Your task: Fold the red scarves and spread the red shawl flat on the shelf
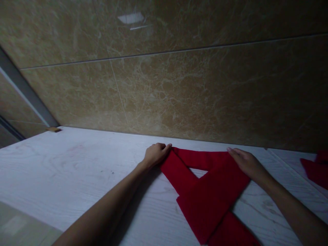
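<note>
A red cloth lies folded on the white wood-grain table, its bands crossing so that a small triangular gap shows the tabletop. My left hand rests at the cloth's far left corner, fingers curled with the tips pressing on the fold. My right hand lies flat on the cloth's far right corner, fingers stretched out and together. Both forearms reach in from the lower edge of the view.
A tan marble-tiled wall rises right behind the table's far edge. Another piece of red cloth lies at the right edge. A small wooden block sits at the table's far left corner.
</note>
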Demonstrator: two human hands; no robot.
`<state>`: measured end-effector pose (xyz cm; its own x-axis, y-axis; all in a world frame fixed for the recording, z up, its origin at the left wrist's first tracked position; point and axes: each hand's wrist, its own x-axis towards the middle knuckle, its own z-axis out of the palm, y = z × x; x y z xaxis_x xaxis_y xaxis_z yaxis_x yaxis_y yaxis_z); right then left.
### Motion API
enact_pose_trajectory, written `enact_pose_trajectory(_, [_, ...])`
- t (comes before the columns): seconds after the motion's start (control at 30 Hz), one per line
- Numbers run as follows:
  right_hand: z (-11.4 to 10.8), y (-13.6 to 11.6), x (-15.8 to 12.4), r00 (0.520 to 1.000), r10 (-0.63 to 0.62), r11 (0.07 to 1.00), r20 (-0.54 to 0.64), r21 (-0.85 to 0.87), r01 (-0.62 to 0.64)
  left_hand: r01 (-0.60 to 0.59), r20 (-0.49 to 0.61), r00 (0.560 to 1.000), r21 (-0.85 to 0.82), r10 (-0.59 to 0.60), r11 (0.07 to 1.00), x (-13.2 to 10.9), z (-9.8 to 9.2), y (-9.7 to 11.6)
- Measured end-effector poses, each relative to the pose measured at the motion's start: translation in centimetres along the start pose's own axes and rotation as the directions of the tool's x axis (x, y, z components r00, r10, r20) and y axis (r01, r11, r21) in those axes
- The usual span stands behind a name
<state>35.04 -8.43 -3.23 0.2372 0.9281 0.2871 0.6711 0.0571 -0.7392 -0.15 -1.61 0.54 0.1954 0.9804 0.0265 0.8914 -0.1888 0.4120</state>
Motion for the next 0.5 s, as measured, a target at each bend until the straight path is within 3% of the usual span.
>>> enact_pose_trajectory(0.5, [0.04,-0.17,-0.08,1.0,0.018,1.0,-0.012,-0.01,-0.018,-0.008,-0.019,1.0,-0.002,0.008,1.0,0.32,0.48,-0.36])
